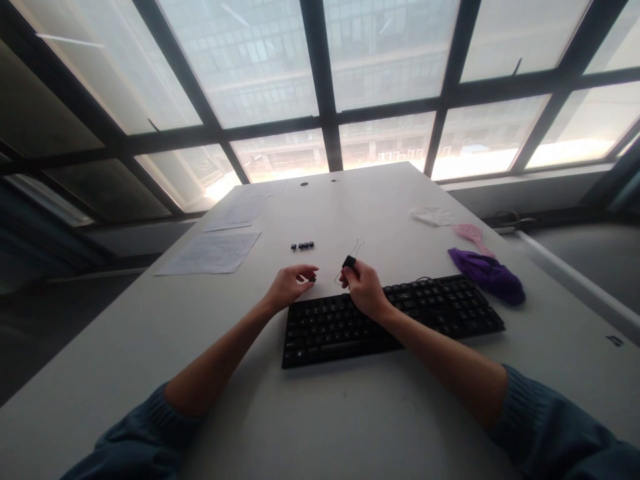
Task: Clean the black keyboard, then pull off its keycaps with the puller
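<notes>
My right hand [366,288] is closed round the black handle of a wire keycap puller [349,261], whose thin wires stick out beyond the fingers. It is above the upper edge of a black keyboard [345,335]. To its left, my left hand [290,287] pinches a small black keycap [313,279] between thumb and fingers, just off the keyboard's upper left corner. Past the hands, several black keycaps [303,246] stand in a short row on the white table. My right hand and forearm hide part of the keyboard.
Written paper sheets [210,253] lie on the left of the white table [240,413]. Along the right side are a purple cloth pouch [487,275], a pink hairbrush [470,233] and a crumpled clear plastic bag [431,216]. Large windows [380,53] rise behind the far edge.
</notes>
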Motion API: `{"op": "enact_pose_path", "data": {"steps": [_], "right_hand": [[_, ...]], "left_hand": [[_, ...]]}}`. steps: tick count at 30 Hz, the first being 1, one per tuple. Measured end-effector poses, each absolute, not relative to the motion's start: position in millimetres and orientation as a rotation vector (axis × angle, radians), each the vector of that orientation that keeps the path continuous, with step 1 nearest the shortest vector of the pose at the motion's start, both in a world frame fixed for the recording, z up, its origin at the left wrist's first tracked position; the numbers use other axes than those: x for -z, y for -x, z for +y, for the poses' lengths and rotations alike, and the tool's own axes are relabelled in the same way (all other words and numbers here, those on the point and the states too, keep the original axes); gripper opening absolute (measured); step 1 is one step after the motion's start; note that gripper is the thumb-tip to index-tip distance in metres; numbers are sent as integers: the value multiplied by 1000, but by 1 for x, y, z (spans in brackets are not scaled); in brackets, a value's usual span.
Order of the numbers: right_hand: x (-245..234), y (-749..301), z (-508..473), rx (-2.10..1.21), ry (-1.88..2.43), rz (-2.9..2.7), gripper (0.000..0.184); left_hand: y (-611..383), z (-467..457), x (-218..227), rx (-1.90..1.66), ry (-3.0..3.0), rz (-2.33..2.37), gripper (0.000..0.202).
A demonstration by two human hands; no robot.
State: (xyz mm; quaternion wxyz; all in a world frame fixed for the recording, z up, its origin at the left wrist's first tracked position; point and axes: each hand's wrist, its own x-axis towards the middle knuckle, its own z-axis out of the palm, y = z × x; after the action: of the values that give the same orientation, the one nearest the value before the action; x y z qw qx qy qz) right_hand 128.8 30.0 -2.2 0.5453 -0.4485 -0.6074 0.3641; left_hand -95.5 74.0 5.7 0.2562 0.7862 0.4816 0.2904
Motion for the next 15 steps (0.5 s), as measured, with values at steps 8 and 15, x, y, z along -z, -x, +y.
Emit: {"op": "enact_pose_path", "data": {"steps": [8,15], "right_hand": [[3,-128,31,-876,1068,-1431,20],[4,-127,31,-904,1061,-1408,20]], "left_hand": [[98,117,-5,-921,-2244,1422,29],[79,189,-9,-948,-2569,1559,18]]}}
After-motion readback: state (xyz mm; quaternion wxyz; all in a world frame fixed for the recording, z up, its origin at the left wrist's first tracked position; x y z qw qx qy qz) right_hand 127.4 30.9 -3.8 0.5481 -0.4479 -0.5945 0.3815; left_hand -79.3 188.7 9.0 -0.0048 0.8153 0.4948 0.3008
